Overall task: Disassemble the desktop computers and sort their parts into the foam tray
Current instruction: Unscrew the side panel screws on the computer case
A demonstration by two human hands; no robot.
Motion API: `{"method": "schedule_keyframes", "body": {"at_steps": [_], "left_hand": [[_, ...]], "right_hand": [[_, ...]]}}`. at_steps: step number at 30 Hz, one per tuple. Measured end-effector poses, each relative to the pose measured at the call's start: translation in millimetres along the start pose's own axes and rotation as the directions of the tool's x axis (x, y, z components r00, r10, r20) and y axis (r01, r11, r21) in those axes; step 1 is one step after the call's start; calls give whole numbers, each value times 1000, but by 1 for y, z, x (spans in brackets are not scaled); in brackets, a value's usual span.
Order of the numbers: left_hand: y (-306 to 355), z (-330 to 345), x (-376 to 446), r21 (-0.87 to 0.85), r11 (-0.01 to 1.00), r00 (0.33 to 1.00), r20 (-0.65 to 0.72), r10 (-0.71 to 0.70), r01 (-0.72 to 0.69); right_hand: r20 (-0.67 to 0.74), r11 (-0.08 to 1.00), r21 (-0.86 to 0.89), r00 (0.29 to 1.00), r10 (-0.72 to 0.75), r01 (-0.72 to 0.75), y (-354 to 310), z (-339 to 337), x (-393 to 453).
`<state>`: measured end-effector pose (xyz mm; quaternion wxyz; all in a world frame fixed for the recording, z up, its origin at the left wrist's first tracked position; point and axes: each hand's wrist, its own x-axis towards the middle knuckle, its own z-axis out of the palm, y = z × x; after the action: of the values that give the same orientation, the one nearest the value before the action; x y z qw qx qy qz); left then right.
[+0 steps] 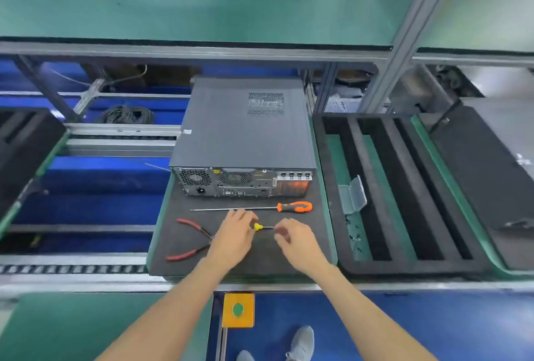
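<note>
A closed grey desktop computer [242,135] lies flat on a dark mat [185,210], its rear ports facing me. In front of it my left hand [234,238] grips the yellow handle of a small screwdriver [258,227], and my right hand [297,240] pinches the tip of its shaft. A long screwdriver with an orange handle [294,206] lies between the hands and the computer. Red-handled pliers [192,240] lie open to the left. The black foam tray [404,196] with long slots sits to the right.
A small clear plastic box [352,194] stands open in the foam tray's left slot, with small dark bits below it. Another black tray [491,175] lies further right and one [23,152] at far left. A yellow button box [238,310] sits at the bench's front edge.
</note>
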<state>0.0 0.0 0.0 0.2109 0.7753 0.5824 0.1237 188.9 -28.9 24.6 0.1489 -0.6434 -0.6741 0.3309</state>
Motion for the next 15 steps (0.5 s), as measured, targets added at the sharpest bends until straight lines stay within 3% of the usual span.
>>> {"method": "schedule_keyframes", "body": {"at_steps": [5,10,12,15], "left_hand": [[7,14,26,280,960,988,151,-31,-13],[6,23,40,328,944,981,189,-47,-18],[9,24,38,182,982,992,103,-65,46],[30,15,36,-215,957,979,-6,-203,197]], "right_hand": [[38,998,7,997,62,-62,9,6,11],[61,994,50,994,94,-97,24,9,17],[57,987,98,991,123,-128,22,10,19],[81,959,238,987,139,-155,13,13,20]]}}
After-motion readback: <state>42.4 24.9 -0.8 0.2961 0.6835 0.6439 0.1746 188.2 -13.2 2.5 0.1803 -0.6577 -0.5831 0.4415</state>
